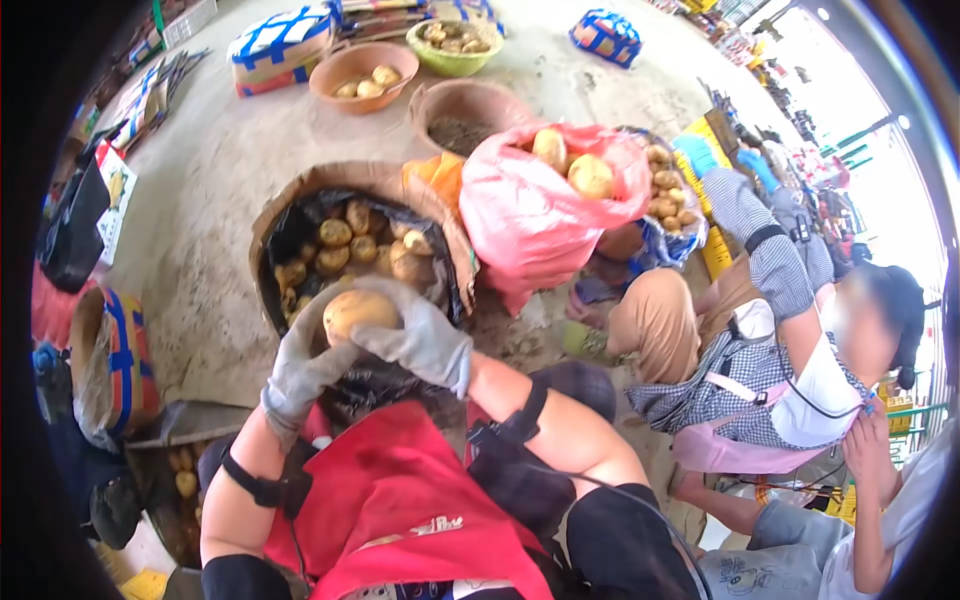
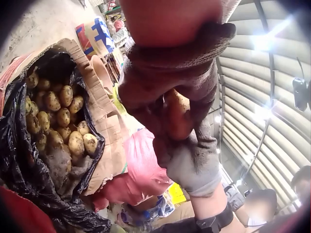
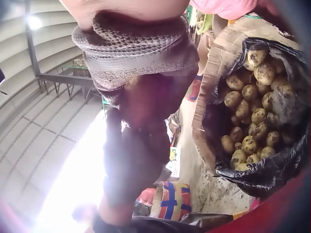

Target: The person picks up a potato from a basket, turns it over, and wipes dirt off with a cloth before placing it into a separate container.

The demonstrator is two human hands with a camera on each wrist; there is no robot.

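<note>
Both hands wear grey knit gloves and hold one large potato (image 1: 358, 312) between them, close over the near rim of a lined carton. My left hand (image 1: 305, 365) grips its left side, while the right hand (image 1: 425, 335) curls round it from the right. From the left wrist, the potato (image 2: 179, 115) shows between the dark glove of the left hand (image 2: 170, 73) and the paler right glove. Below lies the carton (image 1: 270, 225), lined with a black plastic bag (image 2: 14, 145) and holding many soil-marked potatoes (image 3: 260, 114).
A pink sack (image 1: 520, 210) of potatoes stands right of the carton. Behind are a brown basin (image 1: 365, 62), a green basin (image 1: 455, 60) and a wider tub (image 1: 470, 95). Another person (image 1: 770, 370) sits at the right. A striped bag (image 1: 125, 350) stands at the left.
</note>
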